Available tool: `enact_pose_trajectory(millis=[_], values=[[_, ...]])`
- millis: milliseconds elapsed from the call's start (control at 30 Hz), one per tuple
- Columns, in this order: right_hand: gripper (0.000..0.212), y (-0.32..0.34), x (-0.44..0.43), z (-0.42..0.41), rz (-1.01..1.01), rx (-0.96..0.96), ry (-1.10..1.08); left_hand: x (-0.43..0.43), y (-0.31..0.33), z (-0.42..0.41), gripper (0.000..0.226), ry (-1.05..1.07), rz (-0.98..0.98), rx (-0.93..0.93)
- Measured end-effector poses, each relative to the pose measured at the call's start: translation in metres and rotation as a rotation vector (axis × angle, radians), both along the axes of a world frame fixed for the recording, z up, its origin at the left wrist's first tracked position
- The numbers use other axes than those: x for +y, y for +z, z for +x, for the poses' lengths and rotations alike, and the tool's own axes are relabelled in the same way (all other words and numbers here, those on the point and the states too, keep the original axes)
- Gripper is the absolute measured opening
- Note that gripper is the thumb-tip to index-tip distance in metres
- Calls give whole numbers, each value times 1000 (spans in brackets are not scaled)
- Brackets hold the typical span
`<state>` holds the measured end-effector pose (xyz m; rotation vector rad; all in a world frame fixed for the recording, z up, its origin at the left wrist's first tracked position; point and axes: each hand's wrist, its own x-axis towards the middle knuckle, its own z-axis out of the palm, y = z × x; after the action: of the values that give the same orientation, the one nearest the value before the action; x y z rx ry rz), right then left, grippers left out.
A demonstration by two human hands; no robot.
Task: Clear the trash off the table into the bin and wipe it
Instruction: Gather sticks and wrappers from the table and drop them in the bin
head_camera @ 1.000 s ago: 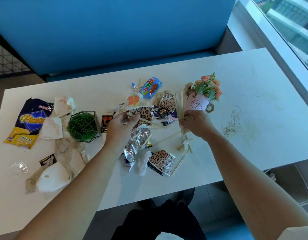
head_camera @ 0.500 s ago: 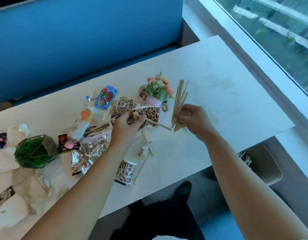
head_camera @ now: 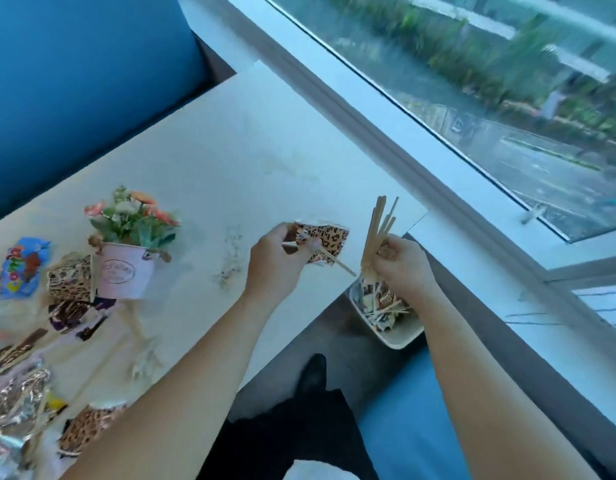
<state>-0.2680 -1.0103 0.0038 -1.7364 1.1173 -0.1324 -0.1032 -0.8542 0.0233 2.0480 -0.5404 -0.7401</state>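
Wooden sticks (head_camera: 377,230) fan from the clenched right hand (head_camera: 400,268), held above the white bin (head_camera: 401,339) beside the table (head_camera: 230,161) corner, apparently ready to drop. The left hand (head_camera: 278,265) grips a leopard-print paper cup (head_camera: 329,242) alongside; wrappers (head_camera: 20,268) litter the table's left.

A crumpled leopard-print paper cup (head_camera: 329,241) and one wooden stick (head_camera: 338,265) sit gripped in the left hand (head_camera: 278,261) over the white table (head_camera: 247,161) corner, while the right hand (head_camera: 403,265) holds a fanned bundle of wooden sticks (head_camera: 377,230) upright above the part-filled white bin (head_camera: 401,338).
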Motion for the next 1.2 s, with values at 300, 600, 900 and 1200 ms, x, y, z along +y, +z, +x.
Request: enact_pose_trajectory(millis=[300, 600, 900, 1200], values=[[19, -86, -30, -96, -13, 216, -182, -84, -46, -83, 32, -362, 146, -174], [19, -154, -32, -109, 39, 265, -241, -131, -107, -130, 33, -659, 341, -283], [63, -170, -25, -114, 145, 363, -96, -135, -137, -134, 61, -632, 488, -27], [45, -139, -3, -95, -15, 180, -207, -110, -85, -129, 59, -535, 267, 87]])
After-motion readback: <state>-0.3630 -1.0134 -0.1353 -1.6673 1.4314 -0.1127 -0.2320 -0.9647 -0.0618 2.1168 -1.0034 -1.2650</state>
